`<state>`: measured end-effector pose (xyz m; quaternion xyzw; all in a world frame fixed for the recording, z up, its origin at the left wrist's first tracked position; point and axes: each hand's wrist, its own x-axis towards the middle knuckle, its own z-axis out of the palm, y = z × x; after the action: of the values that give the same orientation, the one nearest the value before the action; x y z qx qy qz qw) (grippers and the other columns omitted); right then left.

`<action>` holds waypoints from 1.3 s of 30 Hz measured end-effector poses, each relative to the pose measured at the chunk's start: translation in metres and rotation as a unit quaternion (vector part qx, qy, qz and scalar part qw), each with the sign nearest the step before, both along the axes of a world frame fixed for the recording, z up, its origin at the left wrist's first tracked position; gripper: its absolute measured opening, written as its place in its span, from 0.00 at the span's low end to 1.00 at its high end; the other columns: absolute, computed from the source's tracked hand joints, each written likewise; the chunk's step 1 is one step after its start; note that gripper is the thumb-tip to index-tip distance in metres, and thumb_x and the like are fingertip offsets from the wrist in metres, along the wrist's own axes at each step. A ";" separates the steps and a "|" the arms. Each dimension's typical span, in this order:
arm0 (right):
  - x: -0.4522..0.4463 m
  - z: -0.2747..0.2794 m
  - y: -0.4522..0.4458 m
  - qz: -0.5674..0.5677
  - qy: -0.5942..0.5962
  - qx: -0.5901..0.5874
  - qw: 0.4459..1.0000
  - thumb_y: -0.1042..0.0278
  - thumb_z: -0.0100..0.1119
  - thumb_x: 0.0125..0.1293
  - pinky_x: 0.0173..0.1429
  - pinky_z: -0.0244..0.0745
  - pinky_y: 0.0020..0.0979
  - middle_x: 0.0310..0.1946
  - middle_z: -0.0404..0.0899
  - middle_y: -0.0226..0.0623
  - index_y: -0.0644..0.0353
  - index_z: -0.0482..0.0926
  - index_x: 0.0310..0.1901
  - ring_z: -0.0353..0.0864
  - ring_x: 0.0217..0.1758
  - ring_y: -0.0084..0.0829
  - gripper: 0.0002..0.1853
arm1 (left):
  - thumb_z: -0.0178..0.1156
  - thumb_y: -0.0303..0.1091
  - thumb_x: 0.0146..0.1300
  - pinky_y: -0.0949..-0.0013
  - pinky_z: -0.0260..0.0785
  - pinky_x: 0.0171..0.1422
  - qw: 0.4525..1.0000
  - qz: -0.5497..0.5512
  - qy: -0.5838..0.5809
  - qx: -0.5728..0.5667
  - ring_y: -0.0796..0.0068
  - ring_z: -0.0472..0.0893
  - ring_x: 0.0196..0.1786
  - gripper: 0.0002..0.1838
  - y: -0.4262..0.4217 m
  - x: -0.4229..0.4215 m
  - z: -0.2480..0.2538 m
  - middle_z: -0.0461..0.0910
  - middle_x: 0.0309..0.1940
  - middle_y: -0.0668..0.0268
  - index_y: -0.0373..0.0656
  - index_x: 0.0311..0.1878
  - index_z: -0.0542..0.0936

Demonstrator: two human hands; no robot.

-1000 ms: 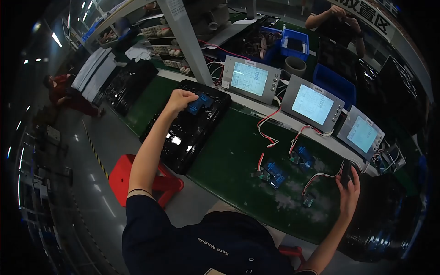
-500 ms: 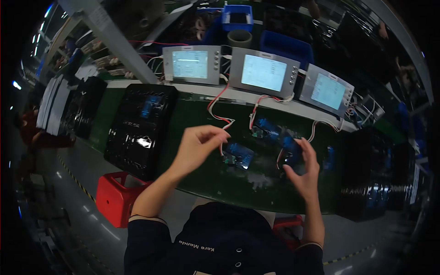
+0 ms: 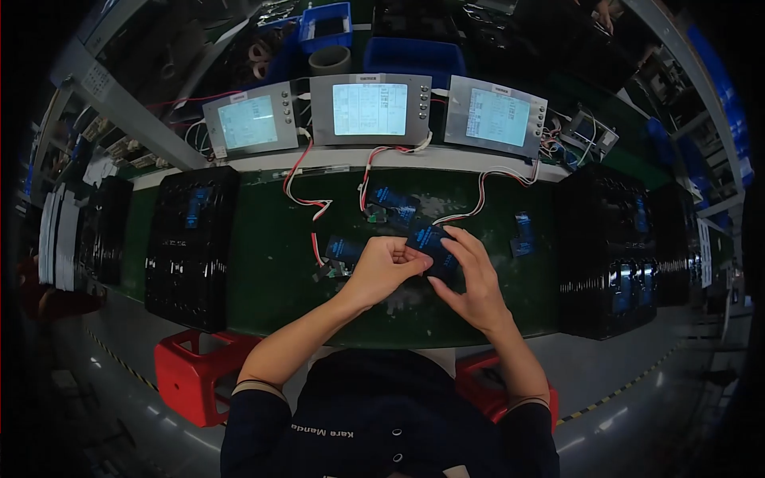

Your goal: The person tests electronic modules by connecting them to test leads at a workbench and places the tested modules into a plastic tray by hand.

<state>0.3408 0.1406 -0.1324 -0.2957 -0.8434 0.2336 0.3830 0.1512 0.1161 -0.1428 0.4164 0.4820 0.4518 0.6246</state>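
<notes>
My left hand (image 3: 390, 269) and my right hand (image 3: 472, 285) meet over the green bench (image 3: 271, 271), both gripping a blue-wrapped pack (image 3: 431, 245). The left fingers pinch its left side; the right thumb and fingers close round its right side. A red-and-white cable (image 3: 483, 193) runs from behind the pack to the right screen unit (image 3: 496, 116). Left of my left hand lies another blue pack (image 3: 343, 249) with a small board (image 3: 333, 271). Further back is a third blue pack (image 3: 396, 204), wired to the middle screen unit (image 3: 370, 109).
Black trays stand at the left (image 3: 194, 259) and right (image 3: 607, 267) of the bench. Small blue pieces (image 3: 522, 235) lie on the right. A left screen unit (image 3: 249, 121), blue bins (image 3: 416, 56), a grey tape roll (image 3: 329, 60) and a red stool (image 3: 190, 378) are around.
My left hand has left the black tray at the left and come to the centre. My right hand has moved in from the right, and both now hold the blue pack. The view has swung right.
</notes>
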 end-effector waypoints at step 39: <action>0.054 -0.046 -0.007 -0.004 -0.112 -0.025 0.993 0.72 0.71 0.52 0.66 0.68 0.49 0.62 0.69 0.46 0.57 0.83 0.43 0.68 0.64 0.54 0.15 | 0.66 0.32 0.54 0.63 0.66 0.50 0.679 -0.053 0.573 0.455 0.62 0.75 0.53 0.21 -0.044 0.032 -0.037 0.77 0.56 0.61 0.38 0.52 0.80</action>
<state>0.3946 0.1332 -0.1787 -0.3332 -0.8736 0.2186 0.2793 0.1832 0.0722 -0.1799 0.8517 0.4577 0.2545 -0.0179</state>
